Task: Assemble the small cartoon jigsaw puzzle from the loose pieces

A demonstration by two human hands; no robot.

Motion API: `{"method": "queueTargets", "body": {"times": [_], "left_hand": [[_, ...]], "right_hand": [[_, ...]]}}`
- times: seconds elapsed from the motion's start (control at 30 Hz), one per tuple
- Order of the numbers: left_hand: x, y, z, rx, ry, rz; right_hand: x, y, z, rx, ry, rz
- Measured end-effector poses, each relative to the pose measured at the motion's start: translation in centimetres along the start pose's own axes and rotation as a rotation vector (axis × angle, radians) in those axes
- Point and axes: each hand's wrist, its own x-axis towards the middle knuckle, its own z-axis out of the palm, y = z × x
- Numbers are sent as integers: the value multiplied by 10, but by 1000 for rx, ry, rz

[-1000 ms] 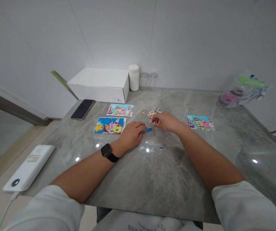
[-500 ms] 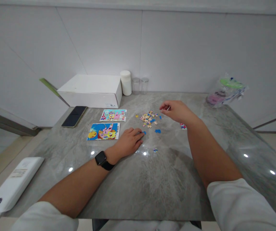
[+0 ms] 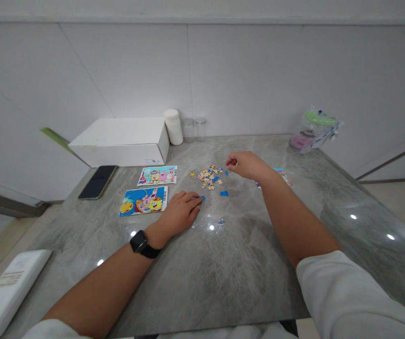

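My left hand (image 3: pixel 180 213) rests low on the table, fingers stretched forward and lying flat. Its fingertips touch a small blue puzzle piece (image 3: pixel 203 198). My right hand (image 3: pixel 247 165) hovers just right of a loose pile of puzzle pieces (image 3: pixel 209 177), its fingers curled into a pinch. Whatever lies between those fingertips is too small to make out. Two joined-looking blue pieces (image 3: pixel 224 193) lie in front of the pile, and a multicoloured piece (image 3: pixel 222 221) sits closer to me. Beside my left hand are two cartoon picture cards, a blue one (image 3: pixel 143 200) and a turquoise one (image 3: pixel 157 175).
Another colourful picture (image 3: pixel 283 176) is partly hidden behind my right forearm. A phone (image 3: pixel 98 182), a white box (image 3: pixel 117 141), a white bottle (image 3: pixel 173 127) and two clear jars (image 3: pixel 194 130) stand left and back. A plastic bag (image 3: pixel 311 132) is back right; a white device (image 3: pixel 12 287) lies front left.
The view has shifted, so everything appears farther left. More of the picture behind my right forearm shows now. Both hands keep nearly the same places relative to the pieces.
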Motion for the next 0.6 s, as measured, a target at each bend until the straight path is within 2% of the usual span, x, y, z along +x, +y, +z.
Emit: {"method": "queueTargets", "body": {"times": [0.17, 0.3, 0.47, 0.53, 0.6], "left_hand": [[0, 0, -4, -32, 100, 10], [10, -3, -16, -73, 213, -40], [49, -11, -32, -64, 255, -112], [70, -15, -29, -30, 248, -120], [89, -18, -18, 1, 193, -111]], "right_hand": [[9, -2, 19, -40, -59, 3], [16, -8, 41, -40, -94, -59], [18, -16, 62, -28, -114, -125], [17, -18, 64, -23, -124, -136], [17, -18, 65, -18, -125, -142]]}}
